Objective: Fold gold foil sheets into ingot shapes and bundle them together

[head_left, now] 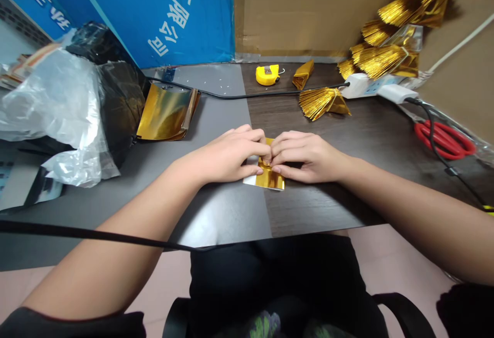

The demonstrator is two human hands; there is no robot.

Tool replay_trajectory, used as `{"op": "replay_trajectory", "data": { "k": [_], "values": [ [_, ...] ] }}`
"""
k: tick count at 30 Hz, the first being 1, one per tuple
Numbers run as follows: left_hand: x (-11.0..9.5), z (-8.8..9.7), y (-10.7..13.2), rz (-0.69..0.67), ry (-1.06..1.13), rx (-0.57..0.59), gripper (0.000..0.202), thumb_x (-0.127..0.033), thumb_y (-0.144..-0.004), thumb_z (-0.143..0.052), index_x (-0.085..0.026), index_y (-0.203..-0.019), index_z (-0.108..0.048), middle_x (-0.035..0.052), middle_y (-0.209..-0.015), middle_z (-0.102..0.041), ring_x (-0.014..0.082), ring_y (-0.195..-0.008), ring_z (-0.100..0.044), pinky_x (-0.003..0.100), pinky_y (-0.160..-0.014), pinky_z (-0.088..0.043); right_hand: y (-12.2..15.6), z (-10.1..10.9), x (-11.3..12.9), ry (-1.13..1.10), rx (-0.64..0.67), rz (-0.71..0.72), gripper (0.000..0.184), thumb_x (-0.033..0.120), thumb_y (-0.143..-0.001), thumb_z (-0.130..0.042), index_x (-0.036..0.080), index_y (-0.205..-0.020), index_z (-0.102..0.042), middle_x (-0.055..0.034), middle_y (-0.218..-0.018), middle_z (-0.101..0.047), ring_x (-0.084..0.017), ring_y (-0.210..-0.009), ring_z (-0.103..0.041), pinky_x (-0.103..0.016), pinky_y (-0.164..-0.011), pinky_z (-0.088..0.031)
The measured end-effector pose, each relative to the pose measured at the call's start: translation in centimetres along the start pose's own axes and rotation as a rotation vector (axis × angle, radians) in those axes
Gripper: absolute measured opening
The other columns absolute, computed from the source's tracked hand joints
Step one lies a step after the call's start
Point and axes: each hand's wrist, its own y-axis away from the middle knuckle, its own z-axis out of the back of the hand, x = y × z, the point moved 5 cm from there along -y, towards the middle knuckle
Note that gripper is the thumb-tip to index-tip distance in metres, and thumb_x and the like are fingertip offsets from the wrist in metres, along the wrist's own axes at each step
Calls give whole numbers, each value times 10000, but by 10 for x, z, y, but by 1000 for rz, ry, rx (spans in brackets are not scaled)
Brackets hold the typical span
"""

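A small sheet of gold foil paper (270, 179) with a white edge lies at the front middle of the table. From the left, my left hand (243, 155) has its curled fingers and thumb pressed on the paper. My right hand (299, 157) grips it from the other side, fingers bent and pressed together. The fingertips of both hands meet over the sheet and hide its middle. Behind my left hand lies a stack of gold foil sheets (164, 114). A tied fan of pleated gold paper (322, 102) rests beyond my right hand.
A yellow tape measure (267, 74) and a folded gold piece (303, 74) lie at the back. More gold fans (380, 60) pile up at the right, near a white power strip (360, 87) and red-handled scissors (443, 140). Plastic bags (65, 101) and a black cable (231, 96) occupy the left and back.
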Motion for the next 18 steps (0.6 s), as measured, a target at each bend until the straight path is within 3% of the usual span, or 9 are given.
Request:
{"op": "replay_trajectory", "data": {
  "k": [3,8,18],
  "values": [
    [-2,0,1,10,-27,1,165,-302,-938,-597,-259,-1057,-703,38,-1144,-605,194,-1056,-507,334,-968,-400,1,0,-1,5,-35,-29,174,256,-966,-616,179,-840,-707,-80,-968,-704,-149,-837,-664,-288,-753,-547],
    [-2,0,1,6,-42,-8,177,-337,-937,-608,-286,-1002,-765,33,-1222,-607,192,-1082,-538,333,-968,-407,1,0,-1,-18,-22,-23,152,258,-957,-626,189,-849,-706,-70,-939,-697,-177,-895,-640,-337,-819,-540],
    [0,0,-1,34,-43,5,174,-411,-879,-715,-315,-998,-799,32,-1290,-612,215,-1134,-549,345,-985,-427,2,-3,-1,-6,-27,-8,163,266,-947,-634,186,-816,-688,-73,-920,-707,-182,-887,-635,-350,-807,-536]
  ]
}}
